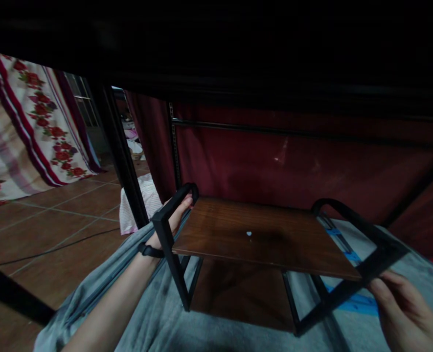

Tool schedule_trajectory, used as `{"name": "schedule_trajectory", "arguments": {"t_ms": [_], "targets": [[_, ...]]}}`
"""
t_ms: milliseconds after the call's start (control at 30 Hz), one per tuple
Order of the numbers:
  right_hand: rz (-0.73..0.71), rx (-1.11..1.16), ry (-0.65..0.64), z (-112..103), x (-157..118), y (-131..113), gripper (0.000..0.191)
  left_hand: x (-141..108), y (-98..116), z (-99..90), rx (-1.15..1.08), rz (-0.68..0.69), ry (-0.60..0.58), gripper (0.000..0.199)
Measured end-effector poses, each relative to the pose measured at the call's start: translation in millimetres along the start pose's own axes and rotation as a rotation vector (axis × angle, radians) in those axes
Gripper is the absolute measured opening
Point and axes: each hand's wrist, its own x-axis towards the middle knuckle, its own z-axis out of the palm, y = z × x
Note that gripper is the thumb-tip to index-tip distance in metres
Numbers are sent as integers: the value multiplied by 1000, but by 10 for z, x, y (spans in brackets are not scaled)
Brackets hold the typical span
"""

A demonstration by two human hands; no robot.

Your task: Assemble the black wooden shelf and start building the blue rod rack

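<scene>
A small two-tier rack with a brown wood-grain upper board and black metal side frames stands on a grey blanket. A tiny pale heart-shaped spot shows on the board. My left hand, with a black band at the wrist, is closed around the rack's left side, partly hidden by the looped metal frame. At the right, my right hand pinches the slanting right frame near its outer corner. Beside that frame lies a flat blue-and-white item, partly covered by the metal bars.
A dark overhead surface hangs low above the rack. Black posts and a dark red curtain enclose the space. To the left are a tiled floor, a cable, a floral cloth and a striped white cloth.
</scene>
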Motion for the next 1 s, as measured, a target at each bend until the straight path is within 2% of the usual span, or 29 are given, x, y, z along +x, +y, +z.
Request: {"name": "schedule_trajectory", "arguments": {"t_ms": [100, 200, 267, 400, 567, 800, 1000], "targets": [[-76, -15, -36, -3, 46, -94, 21, 3, 1, 30, -31, -16, 31, 40], [-202, -152, -69, -4, 93, -193, 22, 10, 46, 73, -4, -32, 54, 43], [-231, -250, -89, 0, 120, -264, 24, 17, 100, 104, 36, -50, 77, 43], [-205, -267, -132, 18, 163, -416, 27, 43, 170, 112, 108, -56, 101, 35], [-136, -193, -169, 28, 155, -515, 23, 48, 154, 75, 173, -13, 107, 28], [-9, -3, -148, 24, 47, -426, 20, -44, 265, 135, 177, -58, 121, 39], [-64, -27, -219, 15, 138, -378, 20, 43, 202, 38, 246, -58, 117, 37]]}}
